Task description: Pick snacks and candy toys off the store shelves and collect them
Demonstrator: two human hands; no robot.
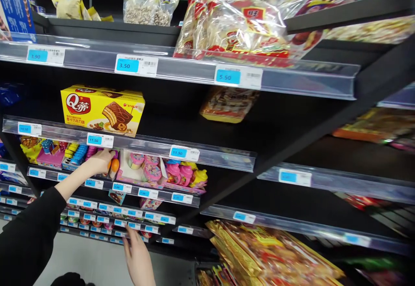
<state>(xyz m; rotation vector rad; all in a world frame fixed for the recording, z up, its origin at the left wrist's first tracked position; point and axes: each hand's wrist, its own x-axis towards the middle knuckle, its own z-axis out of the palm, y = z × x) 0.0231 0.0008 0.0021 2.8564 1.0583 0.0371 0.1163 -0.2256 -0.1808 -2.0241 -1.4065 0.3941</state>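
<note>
My left hand [101, 161] reaches into a low shelf, just under a price-label strip. Its fingers are mostly hidden among small colourful items, so I cannot see whether they grip anything. Orange-tipped pieces [114, 165] lie right beside it. Left of the hand stand blue stacked pieces [78, 154] in a display box. On its other side is an open box [125, 165] with round pink containers. Lower down, my right hand [138, 255] hangs in front of the bottom shelves, fingers stretched and slightly apart, holding nothing.
A yellow cake box [102, 110] stands on the shelf above. Bagged rice crackers [243, 30] fill part of the top shelf. Pink and yellow toy-like containers [186, 173] sit to the right. Gold snack bags [266, 251] jut out at lower right. A dark slanted upright [292, 117] divides the shelving.
</note>
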